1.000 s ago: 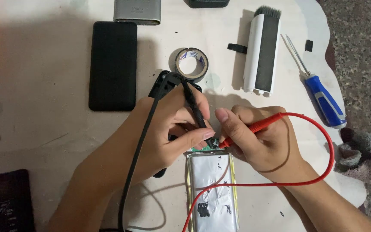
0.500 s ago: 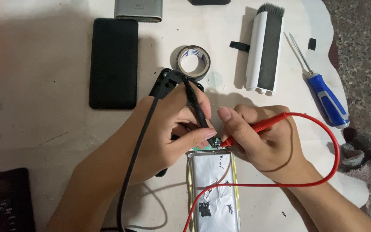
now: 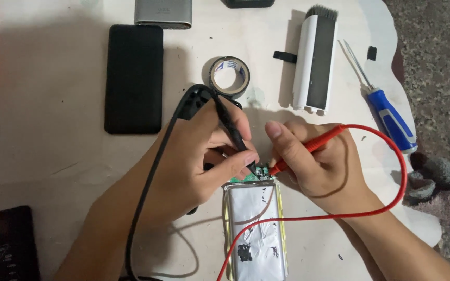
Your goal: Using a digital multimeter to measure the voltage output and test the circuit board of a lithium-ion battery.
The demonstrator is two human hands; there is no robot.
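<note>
A silver pouch battery [image 3: 256,229] lies on the white table [image 3: 53,151] with a small green circuit board [image 3: 256,174] at its top end. My left hand [image 3: 199,156] grips a black test probe [image 3: 233,130], tip down on the board. My right hand [image 3: 319,166] grips a red test probe [image 3: 308,148], its tip touching the board's right side. A black lead [image 3: 152,171] runs down past my left wrist. A red lead [image 3: 386,203] loops round my right hand and crosses the battery.
A roll of black tape [image 3: 229,76] sits just above my hands. A black slab-like device [image 3: 134,78] lies to the left, a white and grey casing [image 3: 314,60] and a blue-handled screwdriver [image 3: 386,114] to the right. A grey case [image 3: 162,13] is at the top edge, a dark device [image 3: 3,244] bottom left.
</note>
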